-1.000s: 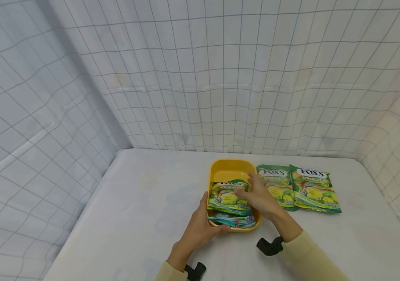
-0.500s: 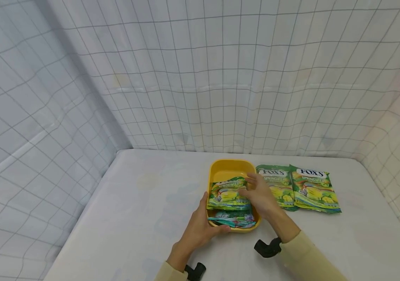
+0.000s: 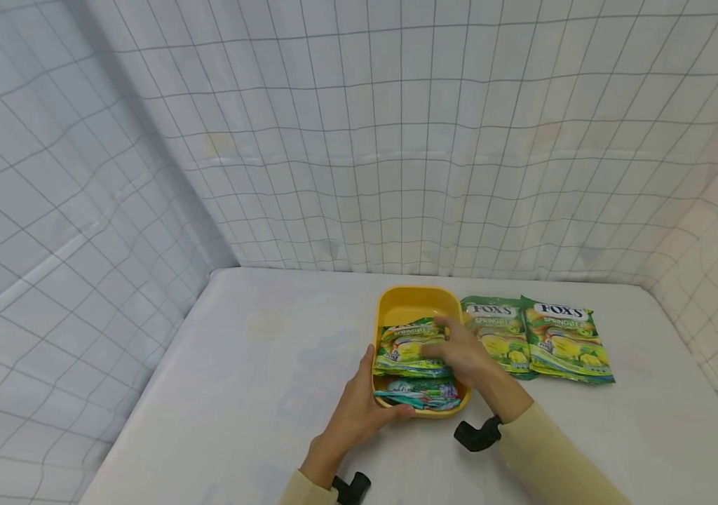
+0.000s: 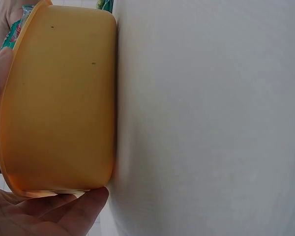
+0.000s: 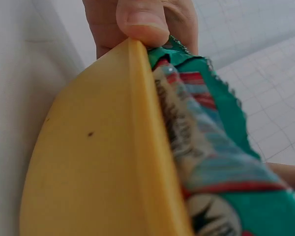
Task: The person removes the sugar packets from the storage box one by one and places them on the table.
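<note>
Yellow tub [image 3: 416, 305]: sits upright on the white surface [image 3: 271, 372], its far end bare inside.
Left grip [image 3: 359, 410]: closed about the tub's near left corner, thumb over the near rim, fingers along the left wall.
Right grip [image 3: 466, 354]: reaches over the tub's right rim, thumb and fingers at the right part of the green Fox's packet [image 3: 404, 352]; I can't tell whether it pinches the packet or only presses it.
Green Fox's packet: inside the tub, around the middle, printed face up.
Turquoise packet [image 3: 422, 394]: in the tub's near end; the right wrist view shows its jagged edge rising above the rim.
Loose packets: two more Fox's on the surface, the inner packet [image 3: 496, 326] just beside the tub, the outer packet [image 3: 566, 344] overlapping it.
Sleeves: pale yellow, the right sleeve [image 3: 557, 466] showing more.
Wrists: a black fitting [image 3: 477, 435] on the right, another on the left.
Backdrop: white cloth [image 3: 384, 140] with a dark grid.
</note>
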`<state>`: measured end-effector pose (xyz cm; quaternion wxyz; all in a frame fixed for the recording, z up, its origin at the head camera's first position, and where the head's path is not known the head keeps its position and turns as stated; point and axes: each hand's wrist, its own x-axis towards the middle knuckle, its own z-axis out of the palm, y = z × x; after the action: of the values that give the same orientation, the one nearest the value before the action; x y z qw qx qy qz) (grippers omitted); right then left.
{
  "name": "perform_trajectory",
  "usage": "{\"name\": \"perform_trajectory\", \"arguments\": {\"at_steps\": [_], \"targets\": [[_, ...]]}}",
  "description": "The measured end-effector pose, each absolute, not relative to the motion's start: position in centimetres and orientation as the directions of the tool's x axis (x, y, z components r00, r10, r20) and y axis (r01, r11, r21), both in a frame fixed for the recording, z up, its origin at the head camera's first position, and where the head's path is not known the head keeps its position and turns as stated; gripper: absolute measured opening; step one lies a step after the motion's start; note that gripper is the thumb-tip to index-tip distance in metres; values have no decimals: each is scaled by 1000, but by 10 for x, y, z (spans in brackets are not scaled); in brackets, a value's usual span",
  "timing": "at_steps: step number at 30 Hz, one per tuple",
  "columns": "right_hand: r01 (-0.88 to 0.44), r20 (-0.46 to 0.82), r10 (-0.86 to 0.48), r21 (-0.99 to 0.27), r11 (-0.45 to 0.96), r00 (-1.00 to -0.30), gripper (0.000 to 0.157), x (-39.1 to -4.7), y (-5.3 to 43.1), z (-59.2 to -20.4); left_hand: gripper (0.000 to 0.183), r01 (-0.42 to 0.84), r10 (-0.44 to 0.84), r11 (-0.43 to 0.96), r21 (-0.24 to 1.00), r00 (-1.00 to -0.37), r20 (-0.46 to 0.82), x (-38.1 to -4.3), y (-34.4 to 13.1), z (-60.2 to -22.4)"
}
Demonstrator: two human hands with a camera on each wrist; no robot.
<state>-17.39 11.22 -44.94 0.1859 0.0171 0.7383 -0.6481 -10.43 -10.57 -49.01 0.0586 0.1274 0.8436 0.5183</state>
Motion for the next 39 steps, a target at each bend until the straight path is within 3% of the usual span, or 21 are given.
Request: {"name": "perform_trajectory", "arguments": {"at_steps": [13,39], "targets": [[262,-314,-224,-936,236,-923,78,-183,108,-454,125,173,279,429,886,-959,52,-104,-106,-491],[216,-252,-183,-957,193,-950,77,-175,112,-450,125,147,277,409,900,-960,30,-105,-106,-493]]}}
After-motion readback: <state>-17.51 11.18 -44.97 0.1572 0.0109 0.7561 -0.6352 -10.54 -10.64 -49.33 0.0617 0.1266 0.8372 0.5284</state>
